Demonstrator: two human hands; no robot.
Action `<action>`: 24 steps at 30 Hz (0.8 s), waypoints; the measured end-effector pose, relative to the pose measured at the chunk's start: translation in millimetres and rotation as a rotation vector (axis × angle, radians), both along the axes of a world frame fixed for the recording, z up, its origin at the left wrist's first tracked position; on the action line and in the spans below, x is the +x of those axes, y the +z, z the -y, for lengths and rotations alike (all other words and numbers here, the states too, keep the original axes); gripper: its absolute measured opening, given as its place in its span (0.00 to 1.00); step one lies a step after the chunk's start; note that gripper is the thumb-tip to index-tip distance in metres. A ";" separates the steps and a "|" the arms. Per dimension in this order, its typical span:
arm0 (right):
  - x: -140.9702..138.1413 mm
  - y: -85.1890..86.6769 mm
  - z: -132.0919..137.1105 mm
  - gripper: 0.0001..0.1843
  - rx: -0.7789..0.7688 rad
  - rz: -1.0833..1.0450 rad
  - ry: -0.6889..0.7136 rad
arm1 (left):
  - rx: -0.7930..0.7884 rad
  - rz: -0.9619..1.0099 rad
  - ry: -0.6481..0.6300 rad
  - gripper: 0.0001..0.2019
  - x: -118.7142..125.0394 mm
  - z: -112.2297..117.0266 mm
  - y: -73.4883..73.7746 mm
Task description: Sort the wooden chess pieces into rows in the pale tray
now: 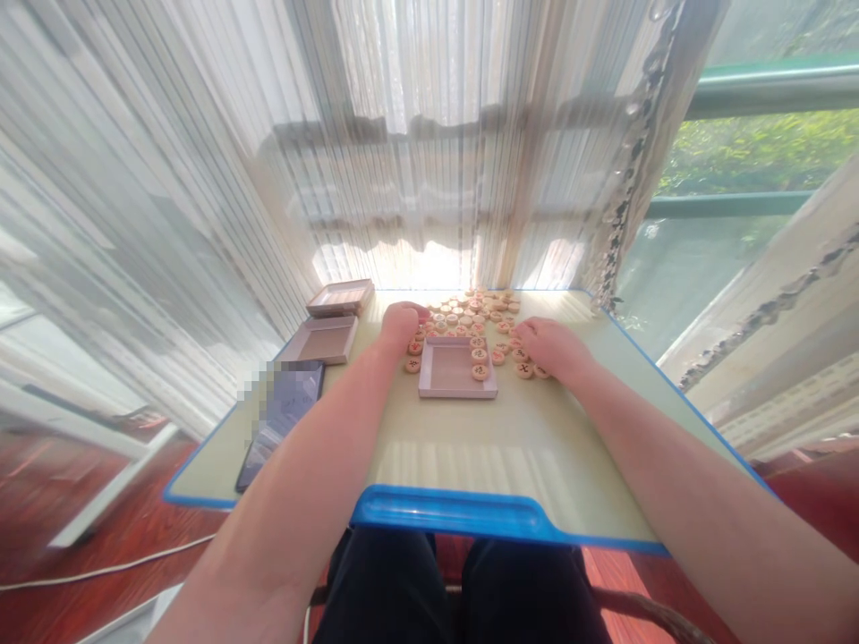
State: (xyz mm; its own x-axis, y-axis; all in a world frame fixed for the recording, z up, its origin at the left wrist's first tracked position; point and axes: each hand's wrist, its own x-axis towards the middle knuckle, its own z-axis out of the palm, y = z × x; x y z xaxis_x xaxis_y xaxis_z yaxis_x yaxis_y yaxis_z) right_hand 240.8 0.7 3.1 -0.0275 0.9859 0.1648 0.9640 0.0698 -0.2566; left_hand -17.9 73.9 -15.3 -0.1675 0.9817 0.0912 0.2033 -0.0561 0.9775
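Many round wooden xiangqi pieces [463,320] with dark or red characters lie heaped at the table's far side. In front of the heap stands a shallow open cardboard box [452,394]; a few pieces line its right side. My left hand [401,324] is at the heap's left edge, fingers curled towards the pieces, its fingertips partly hidden. To the right of the box, my right hand [550,347] has its fingers bent together against a xiangqi piece [515,343]. Loose pieces lie beside and under that hand.
Two more shallow boxes, a nearer box [326,340] and a farther box [341,295], sit at the table's left edge. A dark tablet [285,411] lies nearer me. The table [470,447] has a blue rim; curtains [429,179] hang behind it.
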 end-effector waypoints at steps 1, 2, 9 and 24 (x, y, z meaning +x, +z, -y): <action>-0.7 2.0 0.3 0.22 0.010 -0.020 -0.018 | -0.007 0.004 0.006 0.13 0.1 -0.8 -0.8; -1.1 3.4 0.6 0.21 0.024 -0.038 -0.029 | -0.013 0.002 0.011 0.13 0.3 -1.4 -1.4; 5.9 -1.2 -4.5 0.20 0.129 -0.110 -0.018 | 0.008 -0.021 -0.014 0.14 0.2 -4.2 -5.0; 1.6 6.2 7.2 0.12 0.236 0.123 0.206 | 0.064 -0.184 -0.030 0.14 6.7 5.6 0.5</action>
